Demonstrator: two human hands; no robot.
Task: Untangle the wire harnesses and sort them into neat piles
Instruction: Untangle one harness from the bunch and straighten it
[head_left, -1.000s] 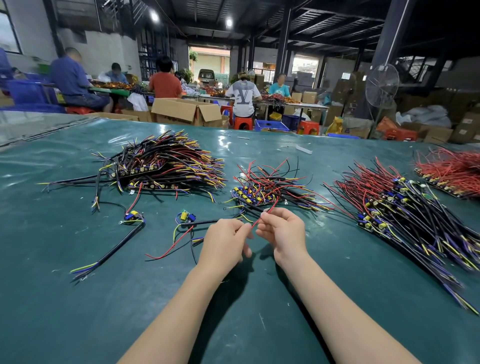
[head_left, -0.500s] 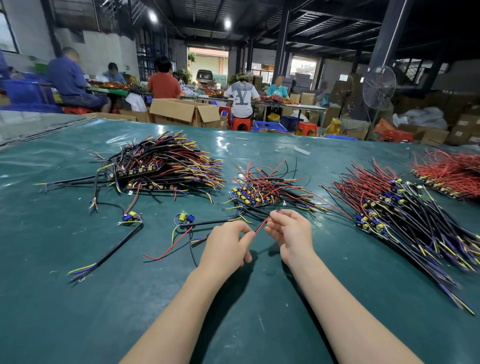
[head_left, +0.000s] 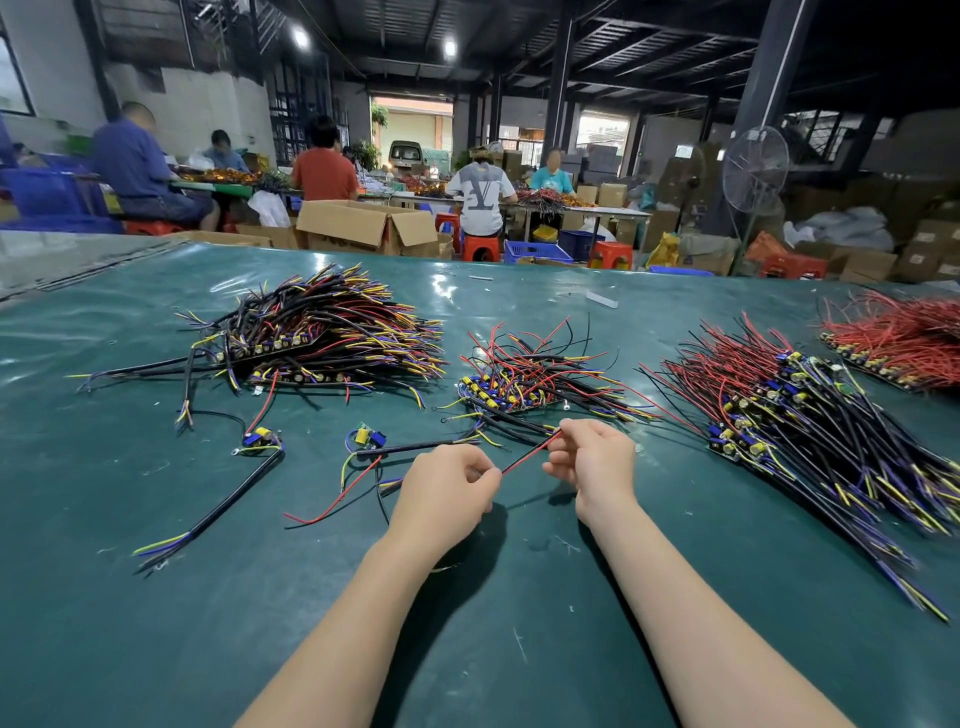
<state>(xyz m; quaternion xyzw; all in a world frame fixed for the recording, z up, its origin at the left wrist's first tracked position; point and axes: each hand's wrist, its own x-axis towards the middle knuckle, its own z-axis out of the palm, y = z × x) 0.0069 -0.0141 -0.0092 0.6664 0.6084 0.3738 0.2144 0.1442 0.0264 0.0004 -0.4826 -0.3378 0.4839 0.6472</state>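
Observation:
My left hand (head_left: 447, 491) and my right hand (head_left: 592, 462) each pinch one end of a red wire (head_left: 527, 456), stretched taut between them above the green table (head_left: 208, 597). Just beyond my hands lies a small tangled pile of harnesses (head_left: 524, 374) with red, black and yellow wires. A large dark pile (head_left: 322, 332) sits at the left. A long pile (head_left: 810, 415) lies at the right, and a red pile (head_left: 904, 343) at the far right. Two loose harnesses lie at the left of my hands: one with a small board (head_left: 366, 436), another (head_left: 260, 439) with a long black cable.
Beyond the table's far edge stand open cardboard boxes (head_left: 369, 226), blue crates (head_left: 535, 252) and red stools (head_left: 480, 247). Several people sit at other benches in the background. A standing fan (head_left: 756, 169) is at the back right. A small white scrap (head_left: 601, 299) lies on the far table.
My hands have drawn apart, so more of the red wire shows stretched between them. The camera view has shifted slightly; the piles have not moved.

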